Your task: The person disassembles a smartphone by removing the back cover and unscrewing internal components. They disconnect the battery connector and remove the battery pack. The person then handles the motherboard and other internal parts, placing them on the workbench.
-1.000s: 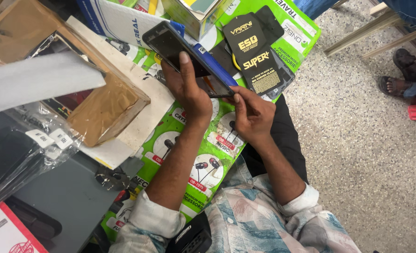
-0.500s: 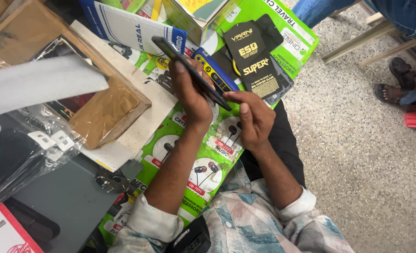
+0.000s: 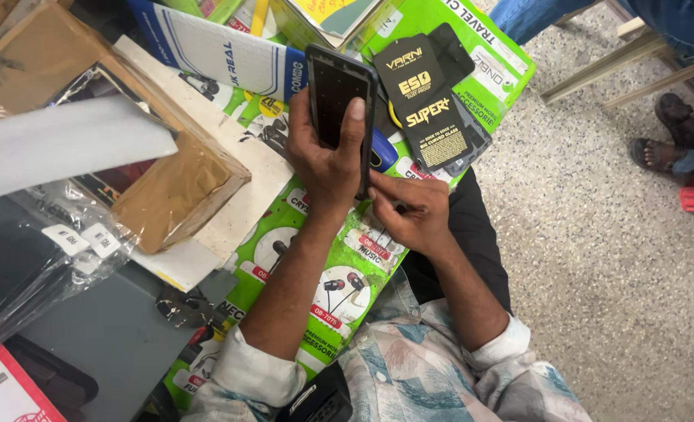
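My left hand point(image 3: 323, 160) grips a black phone cover point(image 3: 336, 92) upright, its dotted inner face turned toward me, thumb pressed on its right edge. My right hand point(image 3: 409, 209) sits just below it, fingers curled at the cover's lower right corner, pinching something small I cannot make out. Both hands hover over green packets of earphones point(image 3: 327, 285). A black flat packet with yellow lettering point(image 3: 429, 109) lies right of the cover.
An open brown cardboard box point(image 3: 171, 184) and a white foam sheet point(image 3: 58, 152) lie to the left, with clear plastic bags point(image 3: 42, 250) below them. A speckled floor point(image 3: 597, 258) spreads to the right, where another person's sandalled foot point(image 3: 663, 152) and a wooden leg point(image 3: 620, 66) show.
My left hand has turned the phone cover from lying tilted and edge-on to standing upright with its inside facing me. My right hand has moved in under its lower corner.
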